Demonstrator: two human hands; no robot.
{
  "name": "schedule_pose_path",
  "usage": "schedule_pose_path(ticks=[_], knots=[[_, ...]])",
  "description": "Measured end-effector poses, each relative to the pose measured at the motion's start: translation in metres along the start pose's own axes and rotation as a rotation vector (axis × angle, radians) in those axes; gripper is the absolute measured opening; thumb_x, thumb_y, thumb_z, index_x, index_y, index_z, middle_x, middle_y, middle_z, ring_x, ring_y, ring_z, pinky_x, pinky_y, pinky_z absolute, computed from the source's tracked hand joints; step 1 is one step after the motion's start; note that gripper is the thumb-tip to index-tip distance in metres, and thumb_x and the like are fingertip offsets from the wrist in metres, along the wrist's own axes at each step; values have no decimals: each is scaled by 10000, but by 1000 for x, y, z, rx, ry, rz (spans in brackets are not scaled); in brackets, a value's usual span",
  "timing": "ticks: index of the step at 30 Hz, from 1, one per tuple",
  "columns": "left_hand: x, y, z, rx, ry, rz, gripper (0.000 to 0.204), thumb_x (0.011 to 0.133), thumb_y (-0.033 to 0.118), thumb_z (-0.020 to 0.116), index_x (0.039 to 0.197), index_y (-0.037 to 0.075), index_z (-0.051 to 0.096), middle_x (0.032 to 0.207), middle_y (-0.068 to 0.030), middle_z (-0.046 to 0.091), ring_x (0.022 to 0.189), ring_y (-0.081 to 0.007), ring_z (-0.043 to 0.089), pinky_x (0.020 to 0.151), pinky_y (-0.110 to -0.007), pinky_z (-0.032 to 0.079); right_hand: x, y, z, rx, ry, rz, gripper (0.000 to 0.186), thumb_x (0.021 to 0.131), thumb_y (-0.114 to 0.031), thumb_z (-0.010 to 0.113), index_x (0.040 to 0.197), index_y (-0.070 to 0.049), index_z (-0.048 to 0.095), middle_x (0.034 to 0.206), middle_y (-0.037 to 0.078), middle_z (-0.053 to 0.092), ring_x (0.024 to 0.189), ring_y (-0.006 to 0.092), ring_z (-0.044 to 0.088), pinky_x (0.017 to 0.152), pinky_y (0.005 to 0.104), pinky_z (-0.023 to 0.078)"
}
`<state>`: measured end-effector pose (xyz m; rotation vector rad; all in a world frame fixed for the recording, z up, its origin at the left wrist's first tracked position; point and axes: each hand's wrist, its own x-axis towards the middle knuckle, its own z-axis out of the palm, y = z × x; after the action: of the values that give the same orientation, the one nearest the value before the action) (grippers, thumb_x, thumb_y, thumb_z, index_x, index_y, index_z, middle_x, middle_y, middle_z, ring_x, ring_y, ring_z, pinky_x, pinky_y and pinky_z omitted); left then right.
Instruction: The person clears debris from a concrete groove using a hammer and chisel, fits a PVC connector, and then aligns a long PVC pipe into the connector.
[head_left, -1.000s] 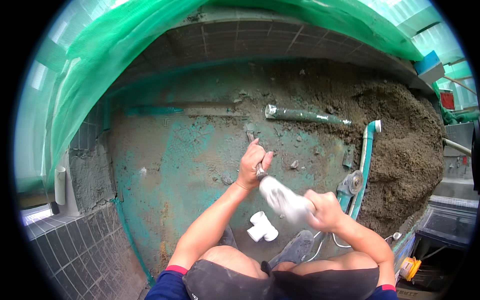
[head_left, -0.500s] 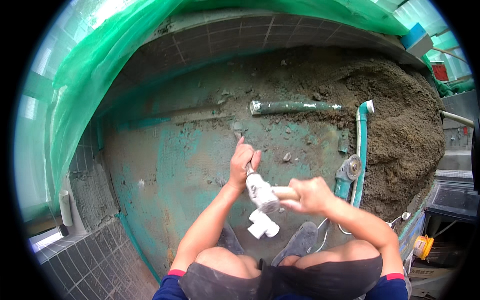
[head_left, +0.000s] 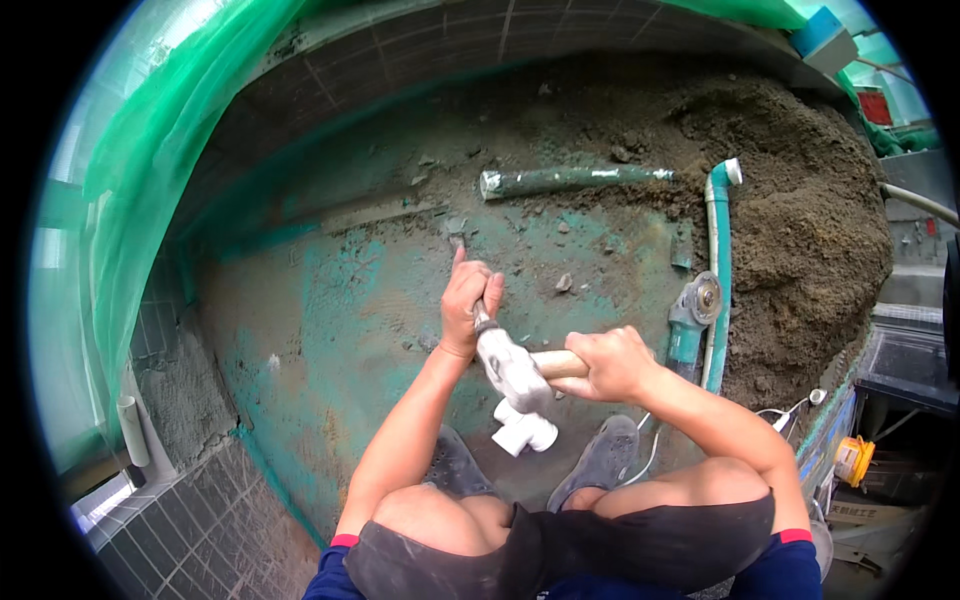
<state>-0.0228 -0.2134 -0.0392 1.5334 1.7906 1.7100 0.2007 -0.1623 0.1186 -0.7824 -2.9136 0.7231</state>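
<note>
My left hand point(head_left: 468, 305) is wrapped round a chisel point(head_left: 482, 312), which slants away from me with its far end down at the dirty floor. My right hand point(head_left: 610, 362) grips the pale wooden handle of a hammer point(head_left: 512, 372). The grey hammer head meets the near end of the chisel, just below my left hand. Below the hammer, between my shoes, lies a white pipe tee point(head_left: 523, 430). Loose mortar crumbs lie around the chisel's far end, where its edge is hard to make out.
An angle grinder point(head_left: 690, 318) lies at right beside an upright-running green and white pipe point(head_left: 720, 240). A dirty pipe point(head_left: 570, 181) lies farther off. Beyond them rises a heap of damp sand point(head_left: 805, 250). Green netting point(head_left: 150, 200) hangs at left above a tiled wall point(head_left: 190, 520).
The view has shifted, so the floor and pipes sit higher in the picture. My right hand and the hammer, blurred before, show more sharply; the hammer head remains at the chisel's end.
</note>
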Motion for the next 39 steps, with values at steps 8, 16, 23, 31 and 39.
schedule_pose_path(ticks=[8, 16, 23, 31, 39], knots=[[-4, -1, -2, 29, -41, -19, 189, 958, 95, 661, 809, 9, 582, 867, -90, 657, 883, -252, 668, 1152, -535, 383, -6, 3, 6, -37, -13, 0, 532, 833, -603, 726, 792, -91, 588, 642, 125, 666, 541, 325, 668, 498, 438, 529], [-5, -3, -4, 17, -66, 1, 216, 970, 95, 652, 789, 22, 560, 901, -91, 664, 980, -259, 683, 1166, -546, 355, -6, 9, 12, -37, 27, -19, 530, 814, -593, 749, 771, -89, 594, 624, 118, 655, 509, 308, 651, 473, 415, 514], [-6, -4, -5, 29, -90, 23, 180, 935, 79, 684, 812, 20, 566, 907, -106, 650, 1023, -296, 680, 1146, -567, 386, -9, 8, 16, 42, -40, -179, 514, 815, -568, 759, 770, -94, 562, 633, 114, 643, 508, 312, 632, 468, 425, 483], [-8, -6, -6, 44, -129, 40, 153, 939, 73, 684, 834, 20, 586, 929, -92, 657, 1083, -305, 673, 1150, -564, 379, -7, 8, 15, 16, -40, -184, 557, 839, -633, 706, 795, -91, 584, 615, 115, 655, 506, 306, 658, 471, 434, 508], [-9, -7, -8, 75, -167, 50, 119, 934, 77, 692, 862, 34, 609, 964, -79, 663, 1140, -307, 660, 1150, -563, 382, -12, 12, 27, 20, -21, -215, 549, 850, -630, 699, 772, -100, 581, 611, 94, 649, 509, 307, 654, 465, 424, 502]])
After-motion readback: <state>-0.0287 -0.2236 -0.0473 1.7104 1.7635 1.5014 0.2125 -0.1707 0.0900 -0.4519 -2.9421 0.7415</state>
